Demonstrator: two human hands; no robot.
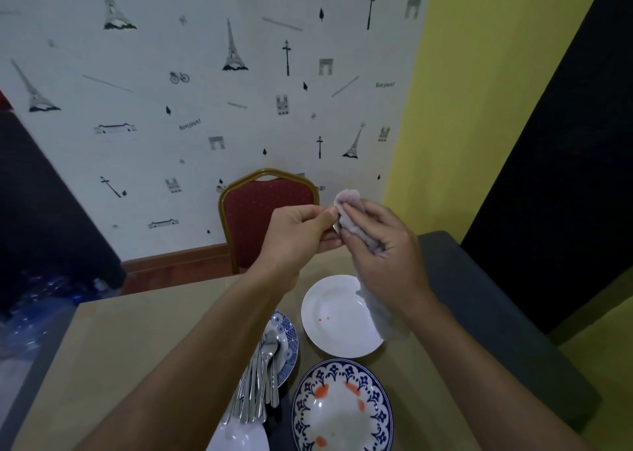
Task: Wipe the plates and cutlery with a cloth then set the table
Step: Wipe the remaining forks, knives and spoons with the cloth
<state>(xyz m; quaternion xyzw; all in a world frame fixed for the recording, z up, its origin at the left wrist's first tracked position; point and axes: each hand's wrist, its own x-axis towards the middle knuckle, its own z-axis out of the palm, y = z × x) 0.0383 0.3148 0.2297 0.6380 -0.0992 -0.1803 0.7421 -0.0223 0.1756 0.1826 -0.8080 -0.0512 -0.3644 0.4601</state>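
Observation:
My left hand (301,231) pinches one end of a small metal piece of cutlery (336,227), raised above the table. My right hand (380,241) wraps a pale cloth (352,210) around the rest of it; most of the cutlery is hidden and its kind cannot be told. The cloth's tail hangs down over a plain white plate (339,317) with small red spots. Below that sits a blue-patterned bowl-plate (342,406) with orange smears. Several spoons and forks (260,375) lie across a blue-patterned plate (287,341) under my left forearm.
The tan table (137,348) ends at a far edge near a red padded chair (267,210) against the wallpapered wall. A dark grey seat (479,313) stands on the right. Another white plate (239,438) shows at the bottom edge. Plastic wrapping lies on the floor at left.

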